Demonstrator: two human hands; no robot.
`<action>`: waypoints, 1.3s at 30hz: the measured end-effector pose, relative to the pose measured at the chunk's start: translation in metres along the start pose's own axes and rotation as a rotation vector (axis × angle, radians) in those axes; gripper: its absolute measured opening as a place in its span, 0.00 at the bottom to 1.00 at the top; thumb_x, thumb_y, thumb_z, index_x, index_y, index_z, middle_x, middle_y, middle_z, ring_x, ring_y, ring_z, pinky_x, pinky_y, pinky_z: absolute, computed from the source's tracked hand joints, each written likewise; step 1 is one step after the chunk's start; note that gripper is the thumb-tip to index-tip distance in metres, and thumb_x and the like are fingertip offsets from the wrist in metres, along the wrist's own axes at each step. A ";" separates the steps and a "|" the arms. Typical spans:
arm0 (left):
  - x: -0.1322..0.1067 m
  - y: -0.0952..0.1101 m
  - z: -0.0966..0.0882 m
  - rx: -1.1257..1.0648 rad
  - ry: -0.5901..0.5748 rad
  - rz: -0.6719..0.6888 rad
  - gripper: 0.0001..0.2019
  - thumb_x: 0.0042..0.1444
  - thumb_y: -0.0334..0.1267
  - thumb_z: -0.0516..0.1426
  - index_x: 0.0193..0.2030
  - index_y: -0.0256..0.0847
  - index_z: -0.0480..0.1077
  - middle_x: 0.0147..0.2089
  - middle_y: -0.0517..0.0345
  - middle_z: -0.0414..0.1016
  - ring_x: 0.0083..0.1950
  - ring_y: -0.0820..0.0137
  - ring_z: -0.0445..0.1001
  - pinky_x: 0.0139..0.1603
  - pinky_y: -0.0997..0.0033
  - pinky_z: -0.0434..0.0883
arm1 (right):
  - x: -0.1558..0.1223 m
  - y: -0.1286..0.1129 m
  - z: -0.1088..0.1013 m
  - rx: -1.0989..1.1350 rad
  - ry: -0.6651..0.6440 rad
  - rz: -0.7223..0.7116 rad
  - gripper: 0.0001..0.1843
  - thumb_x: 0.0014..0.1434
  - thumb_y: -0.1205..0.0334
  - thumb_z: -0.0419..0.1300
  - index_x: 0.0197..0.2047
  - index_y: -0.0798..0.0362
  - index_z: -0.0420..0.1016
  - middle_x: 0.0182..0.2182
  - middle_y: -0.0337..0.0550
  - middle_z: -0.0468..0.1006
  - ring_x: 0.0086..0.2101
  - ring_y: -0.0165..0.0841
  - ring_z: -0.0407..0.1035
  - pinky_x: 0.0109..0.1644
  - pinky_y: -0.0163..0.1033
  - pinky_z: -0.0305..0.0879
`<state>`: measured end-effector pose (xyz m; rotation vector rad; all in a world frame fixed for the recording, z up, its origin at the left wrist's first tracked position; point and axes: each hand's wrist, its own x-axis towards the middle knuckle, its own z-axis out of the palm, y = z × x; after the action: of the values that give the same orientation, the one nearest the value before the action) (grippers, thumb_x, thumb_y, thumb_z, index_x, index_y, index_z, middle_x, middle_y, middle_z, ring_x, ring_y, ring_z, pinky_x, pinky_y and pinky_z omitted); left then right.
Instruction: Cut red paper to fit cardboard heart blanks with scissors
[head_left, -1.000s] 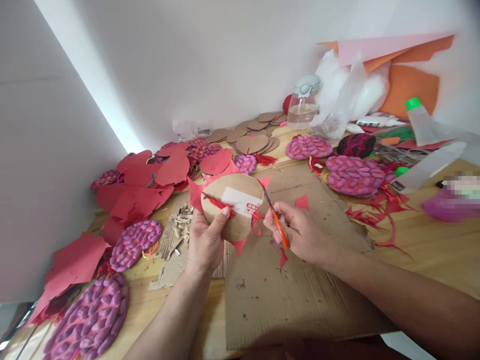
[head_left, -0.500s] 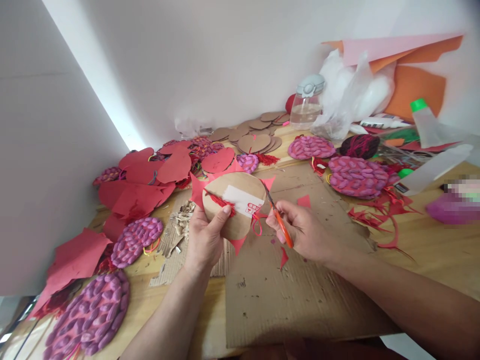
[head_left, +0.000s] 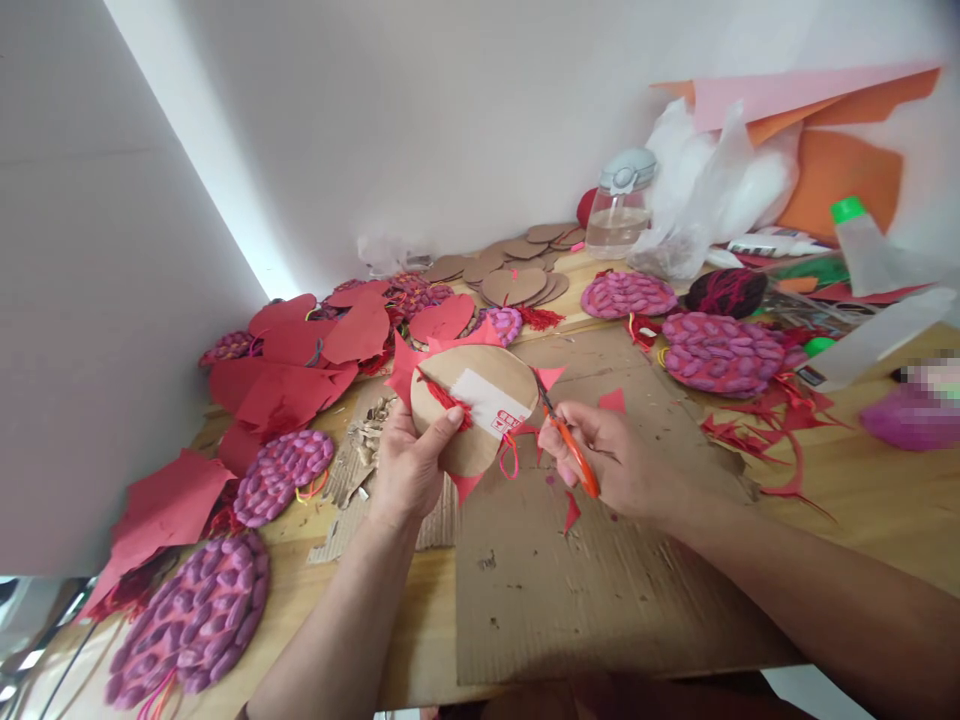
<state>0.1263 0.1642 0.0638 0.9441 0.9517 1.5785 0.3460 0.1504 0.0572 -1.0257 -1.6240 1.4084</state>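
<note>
My left hand (head_left: 414,452) is closed on the near left edge of a round cardboard disc (head_left: 480,362), thumb on top. The disc has a white printed label (head_left: 495,400) and a red yarn tassel (head_left: 444,398) lying across it, and a red loop of cord (head_left: 511,458) hangs at its lower right. Red paper (head_left: 403,362) sticks out in points from beneath the disc. My right hand (head_left: 600,448) grips orange-handled scissors (head_left: 574,450), whose blades meet the red paper at the disc's right edge. A small red scrap (head_left: 572,512) lies below on the cardboard sheet (head_left: 600,600).
Purple braided rounds (head_left: 724,352) lie right and left, with red paper pieces (head_left: 285,385) heaped at left. Cardboard discs (head_left: 517,287) are piled behind. A clear bottle (head_left: 616,220), a white plastic bag (head_left: 686,200) and red offcuts (head_left: 780,430) occupy the right side.
The view has shifted slightly, so everything sits a little farther right. Both hands keep their hold on the disc and scissors, with the blades still at the disc's right edge.
</note>
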 end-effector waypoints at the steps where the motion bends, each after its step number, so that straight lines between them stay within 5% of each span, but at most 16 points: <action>1: -0.001 0.000 0.000 -0.003 -0.005 0.000 0.25 0.45 0.35 0.72 0.52 0.45 0.74 0.51 0.53 0.82 0.46 0.67 0.81 0.51 0.69 0.75 | 0.000 0.000 -0.001 -0.011 -0.001 -0.001 0.23 0.64 0.41 0.58 0.29 0.49 0.57 0.22 0.31 0.62 0.22 0.26 0.55 0.26 0.36 0.51; 13: 0.001 0.003 0.000 0.014 0.022 0.011 0.25 0.44 0.36 0.72 0.51 0.44 0.75 0.49 0.53 0.83 0.46 0.66 0.81 0.51 0.70 0.74 | 0.001 -0.013 0.001 -0.052 0.028 0.036 0.26 0.60 0.37 0.60 0.27 0.48 0.57 0.17 0.30 0.58 0.19 0.27 0.54 0.23 0.36 0.48; 39: 0.004 0.004 -0.008 -0.013 0.016 -0.040 0.23 0.43 0.31 0.72 0.48 0.44 0.76 0.40 0.58 0.84 0.35 0.70 0.81 0.40 0.73 0.78 | 0.001 -0.009 0.000 -0.080 0.015 -0.027 0.22 0.64 0.47 0.60 0.26 0.50 0.59 0.18 0.30 0.62 0.20 0.25 0.57 0.26 0.36 0.52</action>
<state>0.1169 0.1668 0.0655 0.8996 0.9649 1.5582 0.3450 0.1502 0.0660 -1.0532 -1.6894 1.3239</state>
